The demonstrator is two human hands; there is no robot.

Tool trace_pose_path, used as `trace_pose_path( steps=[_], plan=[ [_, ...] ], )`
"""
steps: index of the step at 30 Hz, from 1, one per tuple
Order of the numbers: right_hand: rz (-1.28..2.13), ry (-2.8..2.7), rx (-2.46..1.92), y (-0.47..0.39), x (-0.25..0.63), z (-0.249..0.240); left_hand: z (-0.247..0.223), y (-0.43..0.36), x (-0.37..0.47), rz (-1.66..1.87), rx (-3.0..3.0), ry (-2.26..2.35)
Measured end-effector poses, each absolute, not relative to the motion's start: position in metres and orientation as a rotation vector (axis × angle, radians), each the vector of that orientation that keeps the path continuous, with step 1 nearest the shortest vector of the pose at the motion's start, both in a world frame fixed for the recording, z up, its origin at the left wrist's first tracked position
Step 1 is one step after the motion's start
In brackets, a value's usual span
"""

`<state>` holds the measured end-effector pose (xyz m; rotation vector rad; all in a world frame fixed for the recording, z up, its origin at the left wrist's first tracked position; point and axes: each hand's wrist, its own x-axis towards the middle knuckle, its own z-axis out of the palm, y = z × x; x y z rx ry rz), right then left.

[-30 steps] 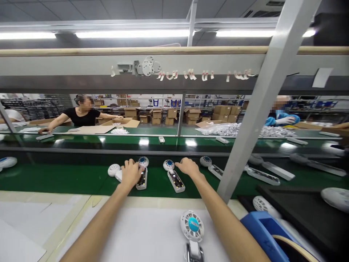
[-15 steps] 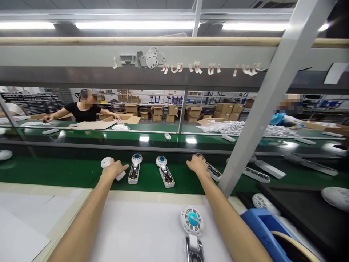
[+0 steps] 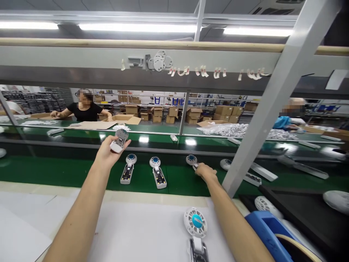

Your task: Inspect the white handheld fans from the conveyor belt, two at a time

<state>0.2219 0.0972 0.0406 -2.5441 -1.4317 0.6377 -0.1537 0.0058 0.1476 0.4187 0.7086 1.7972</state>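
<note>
My left hand [image 3: 107,149] is closed around a small white handheld fan [image 3: 119,142], raised off the green conveyor belt [image 3: 65,171] and tilted. My right hand [image 3: 206,171] is wrapped over the handle of another handheld fan [image 3: 191,159] on the belt, its blue-centred round head showing to the left. Between my hands lie two opened fans, a left one [image 3: 127,173] and a right one [image 3: 159,176], with circuit boards bare in their handles. Nearer me, a larger-looking fan with a turquoise centre [image 3: 196,220] rests on the white worktop [image 3: 141,225], its handle cut off by the frame.
A slanted grey post [image 3: 261,120] rises just right of my right hand. Beside my right forearm sit a blue tape dispenser [image 3: 268,233] and a black tray [image 3: 305,207]. More fan parts [image 3: 264,171] lie behind the post. Two co-workers sit across the line.
My left hand has lifted its fan off the belt and turned it over. My right hand has shifted right and down along the fan's handle. The fans between have drifted slightly left.
</note>
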Motion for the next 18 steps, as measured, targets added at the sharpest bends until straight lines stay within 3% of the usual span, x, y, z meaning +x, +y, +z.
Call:
trace_pose_path(
  steps=[9, 18],
  plan=[
    [1.234, -1.354, -1.577, 0.071, 0.177, 0.084, 0.166, -0.015, -0.114, 1.562, 0.472, 0.646],
    [1.364, -1.248, -0.887, -0.003, 0.14, 0.164, 0.185, -0.064, -0.065, 1.461, 0.823, 0.588]
  ],
)
